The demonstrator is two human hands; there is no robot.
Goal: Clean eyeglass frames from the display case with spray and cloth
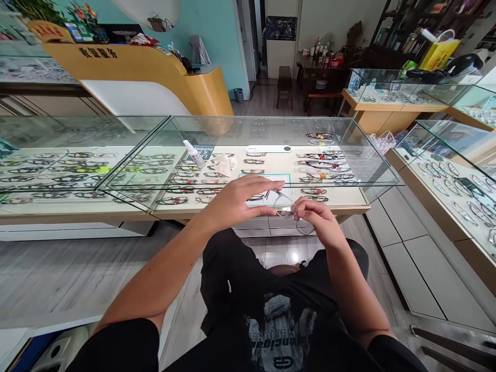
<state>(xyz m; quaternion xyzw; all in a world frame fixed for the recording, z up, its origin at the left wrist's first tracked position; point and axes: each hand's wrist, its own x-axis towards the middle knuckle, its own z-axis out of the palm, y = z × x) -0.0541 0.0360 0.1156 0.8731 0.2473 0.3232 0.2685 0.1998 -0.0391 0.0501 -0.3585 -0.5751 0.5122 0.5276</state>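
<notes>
A pair of thin-rimmed eyeglasses [285,211] is in front of me, just past the near edge of the glass display case [251,124]. My right hand [318,219] pinches it near the middle of the frame, with one lens hanging below the fingers. On the other side, my left hand [248,199] has its thumb and fingers apart in a C shape around the folded-out temple end; its thumb tip is close to the rim, and I cannot tell whether it touches. A white spray bottle [194,153] and a crumpled white cloth [226,165] lie on the glass top.
Rows of eyeglasses [320,165] lie inside the case under the glass. Another display case [449,181] stands to the right. Behind are a yellow counter [209,93], a wooden stool [284,85] and a small bin [238,95]. Stool-like legs [445,343] show at lower right.
</notes>
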